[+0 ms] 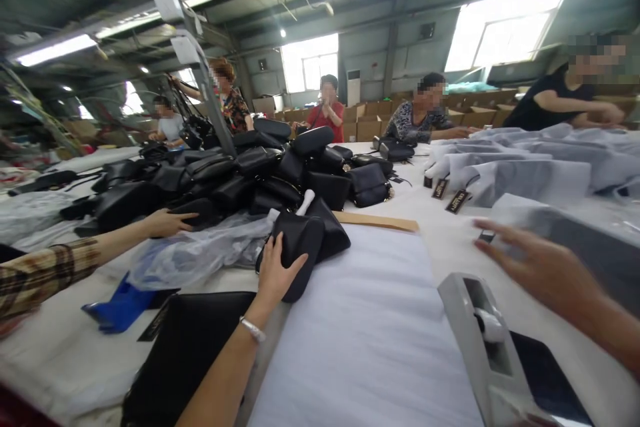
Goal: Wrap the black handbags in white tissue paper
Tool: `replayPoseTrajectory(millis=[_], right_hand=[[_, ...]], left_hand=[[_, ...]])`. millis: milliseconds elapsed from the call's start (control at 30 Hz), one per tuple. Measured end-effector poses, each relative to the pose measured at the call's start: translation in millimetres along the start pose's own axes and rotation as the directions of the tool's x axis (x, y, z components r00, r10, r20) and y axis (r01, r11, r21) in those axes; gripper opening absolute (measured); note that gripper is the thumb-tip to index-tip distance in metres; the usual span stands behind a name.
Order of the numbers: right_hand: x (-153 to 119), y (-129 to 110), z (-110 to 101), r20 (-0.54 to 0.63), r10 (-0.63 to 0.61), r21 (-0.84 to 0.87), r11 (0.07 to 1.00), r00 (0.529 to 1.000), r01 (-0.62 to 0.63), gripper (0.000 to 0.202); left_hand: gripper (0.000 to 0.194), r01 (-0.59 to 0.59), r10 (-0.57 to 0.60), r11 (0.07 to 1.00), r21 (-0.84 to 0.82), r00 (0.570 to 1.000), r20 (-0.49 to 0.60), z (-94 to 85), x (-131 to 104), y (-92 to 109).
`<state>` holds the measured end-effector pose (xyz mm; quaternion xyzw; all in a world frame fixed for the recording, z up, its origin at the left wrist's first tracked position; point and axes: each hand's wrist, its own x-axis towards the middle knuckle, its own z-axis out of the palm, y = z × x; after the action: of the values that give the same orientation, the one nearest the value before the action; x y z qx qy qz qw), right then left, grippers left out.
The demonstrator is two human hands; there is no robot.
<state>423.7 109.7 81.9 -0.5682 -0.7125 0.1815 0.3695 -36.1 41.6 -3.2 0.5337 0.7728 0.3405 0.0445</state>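
Observation:
My left hand [278, 273] rests with spread fingers on a black bag [303, 247], beside the upper left edge of a stack of white paper [370, 320]. Another black bag lies tilted under and behind that one. On the right, my right hand [530, 260] hangs over the table near wrapped bags with black tags [456, 201]; its fingers are apart and a little blurred, with nothing seen in them. A grey tape dispenser [467, 293] stands below it. A flat black bag [195, 327] lies under my left forearm.
A co-worker's hand [170, 221] reaches in from the left, touching a heap of black bags [215, 177]. Clear plastic [185, 257] and a blue object [120, 305] lie nearer. A metal post [213, 93] rises behind. Several people work around the far side, before cardboard boxes [369, 125].

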Motion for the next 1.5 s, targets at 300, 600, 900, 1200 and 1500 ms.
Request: replayPoseTrajectory(millis=[300,600,900,1200,1500], right_hand=[[-31.9,-158.9,256.0,0.506,0.096,0.518,0.76,0.857,-0.392,0.117],[-38.1,-212.0,314.0,0.281,0.013,0.43,0.892,0.96,-0.137,0.102],[-46.3,-213.8,162.5,0.318,-0.091,0.523,0.847,0.944,-0.095,0.09],[-78.0,-186.2,39.5,0.677,-0.087,0.428,0.854,0.73,-0.295,0.084],[-61.4,-135.8,42.8,0.838,0.146,0.177,0.84,0.527,-0.514,0.074]], left_hand=[[0.077,0.068,-0.067,0.997,-0.038,0.998,0.016,2.4,-16.3,4.5],[0.078,0.019,-0.003,0.988,-0.151,0.995,0.104,-10.6,-33.4,-5.7],[0.049,-0.363,0.197,0.815,-0.452,0.907,-0.373,-117.0,-34.2,-8.2],[0.072,0.429,0.559,0.454,-0.781,0.546,0.624,-115.2,-82.9,16.8],[0.082,0.7,0.593,0.527,-0.482,0.104,0.799,-102.7,-135.0,-22.6]])
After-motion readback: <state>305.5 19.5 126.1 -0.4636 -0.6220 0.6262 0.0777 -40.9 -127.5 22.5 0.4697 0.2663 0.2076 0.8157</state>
